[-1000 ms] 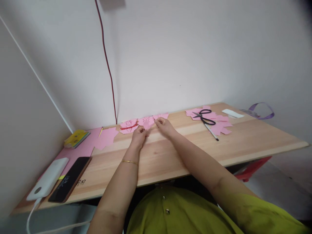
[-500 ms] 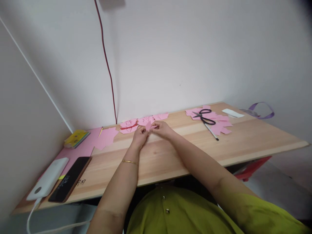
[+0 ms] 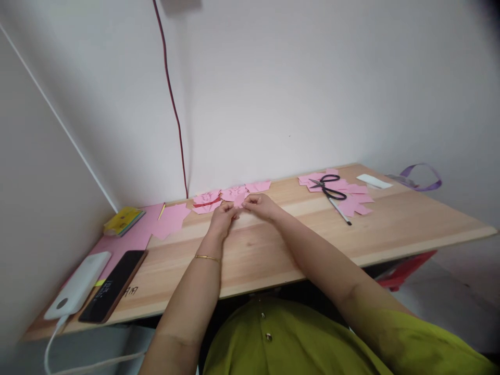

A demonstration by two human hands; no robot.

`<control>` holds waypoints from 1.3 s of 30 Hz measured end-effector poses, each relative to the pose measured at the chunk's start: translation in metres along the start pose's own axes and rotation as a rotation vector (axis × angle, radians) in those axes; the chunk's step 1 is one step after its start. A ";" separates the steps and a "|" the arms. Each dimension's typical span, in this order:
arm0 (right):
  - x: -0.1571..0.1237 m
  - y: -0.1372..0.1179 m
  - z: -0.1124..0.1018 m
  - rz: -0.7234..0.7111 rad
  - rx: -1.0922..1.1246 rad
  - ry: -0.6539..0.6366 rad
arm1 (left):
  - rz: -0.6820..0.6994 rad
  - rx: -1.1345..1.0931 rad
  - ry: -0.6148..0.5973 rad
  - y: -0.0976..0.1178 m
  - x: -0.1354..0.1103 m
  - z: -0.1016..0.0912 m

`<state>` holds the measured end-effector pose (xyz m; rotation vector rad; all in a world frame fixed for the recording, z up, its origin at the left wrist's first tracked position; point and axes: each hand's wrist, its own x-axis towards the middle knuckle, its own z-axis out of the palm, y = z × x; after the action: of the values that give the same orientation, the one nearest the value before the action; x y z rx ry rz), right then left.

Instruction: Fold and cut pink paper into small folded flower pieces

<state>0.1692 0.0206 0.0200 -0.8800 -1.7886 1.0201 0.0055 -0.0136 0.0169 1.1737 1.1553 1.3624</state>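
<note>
Clock centre taken at the held paper; 12 o'clock toward the wall.

Work in hand: a small pink paper piece (image 3: 239, 200) between both sets of fingertips, just above or on the wooden tabletop (image 3: 258, 255); contact cannot be told.

Change: one second ago the hands stood farther apart with the pink showing between them; half a second ago they had closed in and a pointed flap stood up. Now the fingertips nearly meet and the flap looks lower. Judgement: a fold or crease is being pressed, not finished.

Left hand (image 3: 222, 221), at 8 o'clock: narrow, thumb and finger pinching the near edge. Right hand (image 3: 261, 205), at 3 o'clock: also narrow, pinching the other side. Exact finger placement too small to resolve.

Surroundings, no shift noted: creased pink piece with a red strip (image 3: 207, 199) at 9; second creased piece (image 3: 229, 194) near 11, close behind the fingers; plainer pink piece (image 3: 259, 185) near 2. Black-handled scissors (image 3: 322, 186) lie on pink cut-outs (image 3: 356, 198) at 3, white pen (image 3: 339, 209) beside them.
</note>
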 end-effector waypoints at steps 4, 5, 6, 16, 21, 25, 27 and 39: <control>-0.003 -0.003 0.000 0.081 0.182 -0.061 | 0.039 0.138 -0.087 0.004 -0.003 -0.002; -0.003 -0.004 0.000 0.088 0.210 -0.074 | 0.049 0.185 -0.103 0.005 -0.003 -0.002; -0.004 -0.004 0.000 0.088 0.225 -0.080 | 0.054 0.215 -0.118 0.004 -0.004 -0.002; -0.004 -0.002 0.002 0.066 0.168 0.014 | -0.092 -0.102 -0.124 -0.004 0.002 -0.002; -0.003 0.001 0.003 0.013 0.158 -0.008 | -0.058 -0.080 -0.079 -0.005 0.004 -0.004; -0.004 -0.002 0.003 0.014 0.185 -0.026 | -0.046 -0.104 -0.107 -0.004 0.005 -0.004; -0.003 -0.003 0.002 0.030 0.197 -0.038 | -0.058 -0.121 -0.136 -0.003 0.005 -0.004; 0.003 0.003 -0.005 -0.096 0.093 -0.124 | -0.229 -0.116 -0.132 0.002 0.001 -0.005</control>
<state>0.1730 0.0255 0.0197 -0.6811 -1.8516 1.1062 0.0001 -0.0134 0.0190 1.0000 1.0660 1.1451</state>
